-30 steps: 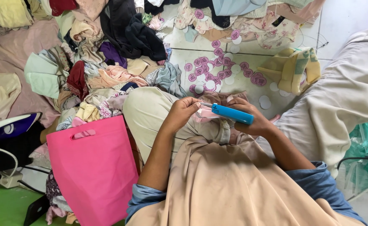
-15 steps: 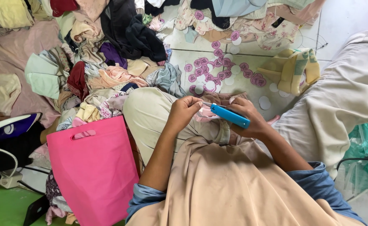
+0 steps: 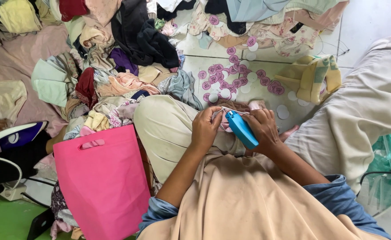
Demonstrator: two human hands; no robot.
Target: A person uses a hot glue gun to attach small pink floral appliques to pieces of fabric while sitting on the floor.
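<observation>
Blue tool [image 3: 242, 129] tilted steeper, pink round labels [image 3: 231, 78] beyond

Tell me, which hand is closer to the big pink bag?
Left. The left hand is just right of the pink bag, above the knee. The right hand sits farther right, holding a blue tagging tool.

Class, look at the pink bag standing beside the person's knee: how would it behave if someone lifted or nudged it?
The pink bag looks like thin, soft fabric, so it would probably flex and sag rather than stay stiff. It appears flat and empty, so likely light. Standing on edge among the clothes, a nudge might well tip it.
</observation>
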